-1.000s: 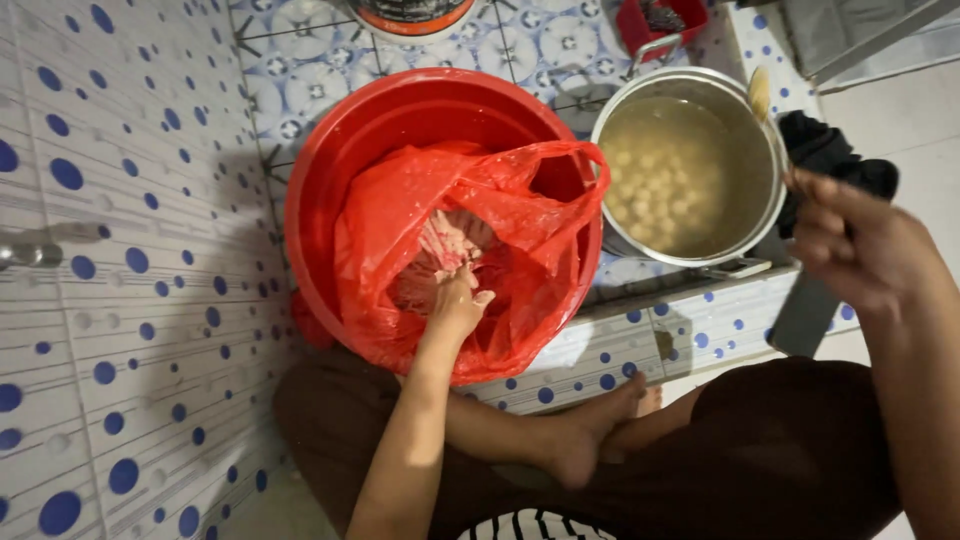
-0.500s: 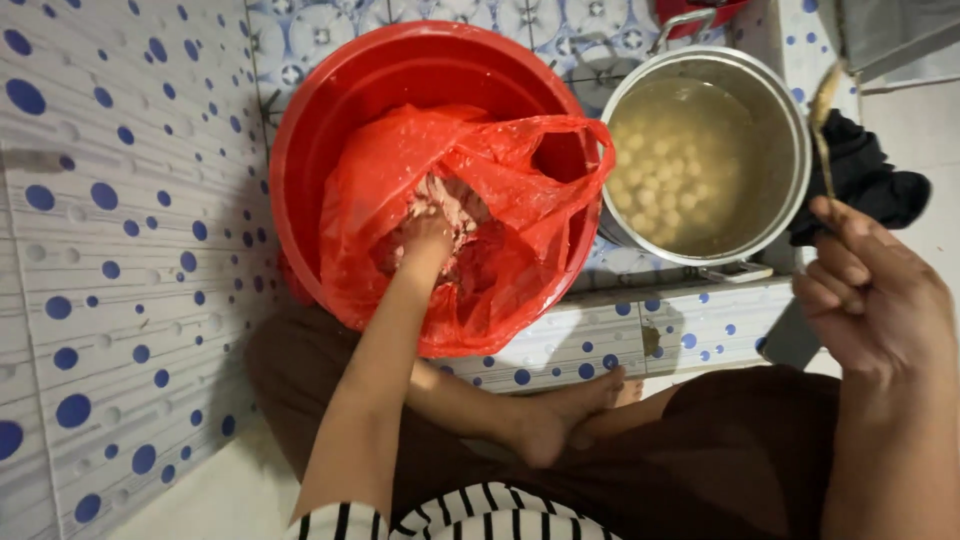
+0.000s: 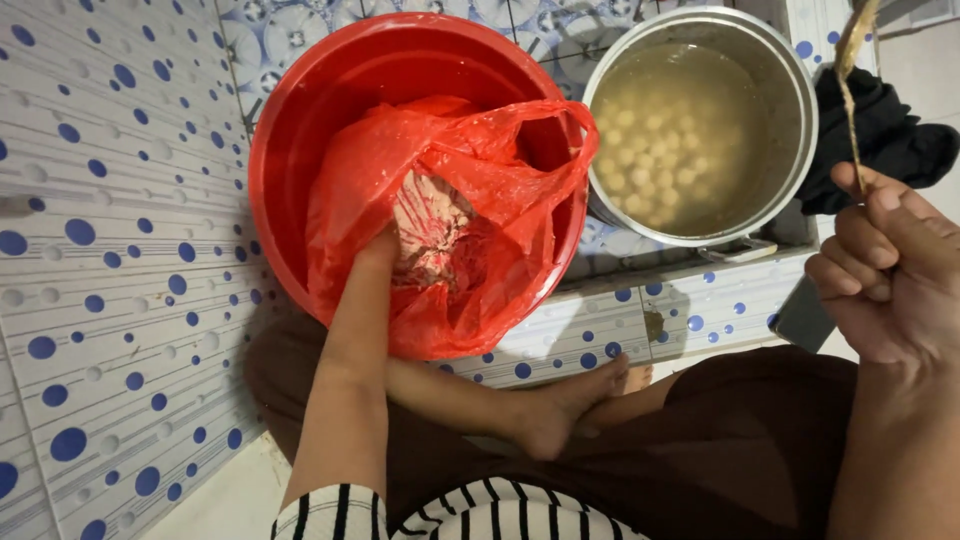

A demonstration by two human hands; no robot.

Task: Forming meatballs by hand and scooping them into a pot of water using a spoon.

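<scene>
The left hand (image 3: 385,250) reaches down into a red plastic bag (image 3: 470,190) that sits inside a red basin (image 3: 330,90); its fingers are buried in pale pink paste (image 3: 430,225), so their grip cannot be determined. The right hand (image 3: 890,275) is raised well apart at the right edge, fingers curled closed around a thin wooden stick (image 3: 850,70). A steel pot (image 3: 700,130) of cloudy liquid with pale round balls (image 3: 650,160), possibly dumplings, stands just beside the basin.
</scene>
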